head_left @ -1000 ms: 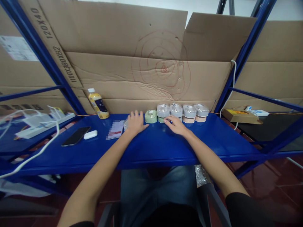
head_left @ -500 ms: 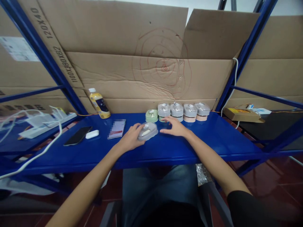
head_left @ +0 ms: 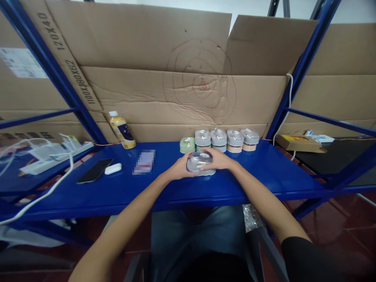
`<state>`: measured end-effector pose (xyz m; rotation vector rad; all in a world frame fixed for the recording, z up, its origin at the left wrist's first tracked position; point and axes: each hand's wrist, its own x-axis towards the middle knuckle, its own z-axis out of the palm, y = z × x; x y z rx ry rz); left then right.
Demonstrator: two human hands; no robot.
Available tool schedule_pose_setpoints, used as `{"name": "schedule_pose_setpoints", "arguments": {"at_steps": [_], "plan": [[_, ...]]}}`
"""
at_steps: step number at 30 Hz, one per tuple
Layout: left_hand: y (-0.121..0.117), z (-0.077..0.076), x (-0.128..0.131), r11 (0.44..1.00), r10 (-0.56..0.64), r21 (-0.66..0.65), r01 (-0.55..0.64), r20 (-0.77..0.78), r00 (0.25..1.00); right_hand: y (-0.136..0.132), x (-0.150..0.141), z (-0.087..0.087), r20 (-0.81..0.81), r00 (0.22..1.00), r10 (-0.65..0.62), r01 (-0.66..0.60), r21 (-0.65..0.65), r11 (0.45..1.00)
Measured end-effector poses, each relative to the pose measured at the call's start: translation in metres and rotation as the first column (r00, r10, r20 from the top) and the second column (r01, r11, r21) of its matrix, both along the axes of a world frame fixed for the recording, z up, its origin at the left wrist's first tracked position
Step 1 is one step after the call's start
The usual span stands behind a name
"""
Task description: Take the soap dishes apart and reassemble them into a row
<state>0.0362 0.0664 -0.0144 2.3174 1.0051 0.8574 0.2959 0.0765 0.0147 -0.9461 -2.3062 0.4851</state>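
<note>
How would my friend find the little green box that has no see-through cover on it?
Start at the blue table in front of the big cardboard wall. Along its back edge is a row of five small boxes; go to the left end. The green box there looks shorter, and it is the only one in the row without a grey see-through cover on top.

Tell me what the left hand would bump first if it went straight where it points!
The left hand would meet the clear container first; they're touching. Past that comes probably the right hand, but depth is unclear.
</note>
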Motion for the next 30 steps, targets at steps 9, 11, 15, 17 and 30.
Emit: {"name": "schedule_pose_setpoints", "arguments": {"at_steps": [9,11,15,17,30], "plan": [[-0.003,0.008,-0.021,0.988,0.005,0.155,-0.006,0.004,1.000,0.011,0.069,-0.001,-0.114,0.927,-0.359,0.357,-0.037,0.933],[-0.003,0.010,-0.024,0.989,0.022,0.148,-0.023,0.003,1.000,0.011,0.077,-0.006,-0.097,0.922,-0.374,0.368,-0.077,0.927],[-0.003,0.008,-0.022,0.988,0.040,0.153,-0.023,-0.105,0.994,0.010,0.078,-0.011,-0.131,0.912,-0.390,0.377,-0.113,0.919],[-0.002,0.006,-0.019,0.986,0.043,0.164,-0.021,-0.132,0.990,0.009,0.075,-0.012,-0.146,0.915,-0.375,0.363,-0.107,0.926],[-0.053,0.001,-0.098,0.911,0.374,0.240,-0.337,-0.127,0.919,0.012,0.103,-0.014,0.121,0.966,-0.230,0.244,-0.109,0.964]]}}
